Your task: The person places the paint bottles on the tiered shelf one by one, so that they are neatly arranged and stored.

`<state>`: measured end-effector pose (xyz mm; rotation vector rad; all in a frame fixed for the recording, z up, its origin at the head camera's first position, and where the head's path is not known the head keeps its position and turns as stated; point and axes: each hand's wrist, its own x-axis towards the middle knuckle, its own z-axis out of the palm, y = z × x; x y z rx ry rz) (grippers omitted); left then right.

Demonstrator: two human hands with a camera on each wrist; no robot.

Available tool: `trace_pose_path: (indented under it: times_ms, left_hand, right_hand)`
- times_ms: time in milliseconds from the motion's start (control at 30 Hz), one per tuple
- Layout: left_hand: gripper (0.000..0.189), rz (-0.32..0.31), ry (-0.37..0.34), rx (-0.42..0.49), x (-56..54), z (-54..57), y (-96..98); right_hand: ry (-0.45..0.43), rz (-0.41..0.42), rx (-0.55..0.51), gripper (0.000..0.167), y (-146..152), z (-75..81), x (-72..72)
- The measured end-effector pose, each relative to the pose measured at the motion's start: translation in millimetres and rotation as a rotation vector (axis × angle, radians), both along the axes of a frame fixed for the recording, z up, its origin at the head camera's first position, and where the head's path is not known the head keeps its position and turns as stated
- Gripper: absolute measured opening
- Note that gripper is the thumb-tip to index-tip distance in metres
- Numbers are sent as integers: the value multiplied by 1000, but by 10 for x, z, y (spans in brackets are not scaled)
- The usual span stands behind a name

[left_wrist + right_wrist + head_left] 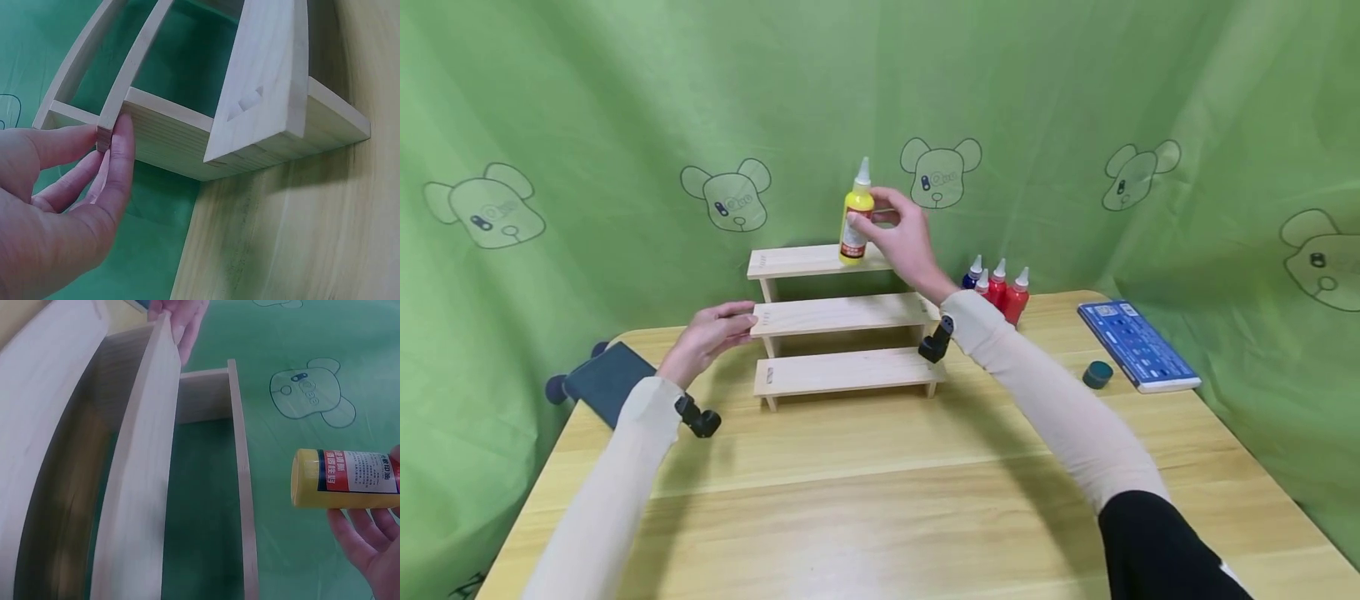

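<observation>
Forward, right fingers [351, 539] round bottle [857, 202]

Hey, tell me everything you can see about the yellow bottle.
The yellow bottle looks like plastic: a rounded body with a flat base, a whitish tapered tip, and a printed label in red, white and dark bands. It is roughly upright, tip up, pinched between the thumb and fingers of the right grip. It is over the wooden stand, by its top board; the right wrist view shows a gap beneath its base.
</observation>
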<state>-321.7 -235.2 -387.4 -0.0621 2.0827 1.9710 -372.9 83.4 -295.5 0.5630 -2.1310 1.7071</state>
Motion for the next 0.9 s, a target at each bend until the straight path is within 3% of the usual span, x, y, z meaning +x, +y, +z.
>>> trace_pose_path:
  times_ms: [333, 667, 900]
  left_hand:
    - [57, 1, 14, 7, -27, -22, 4]
    - [58, 18, 17, 40, -2, -53, 1]
    - [57, 21, 8, 36, 19, -62, -1]
  right_hand:
    - [35, 0, -18, 47, -383, 47, -181]
    - [32, 69, 43, 44, -753, -42, -287]
    - [24, 75, 77, 45, -946, -128, -342]
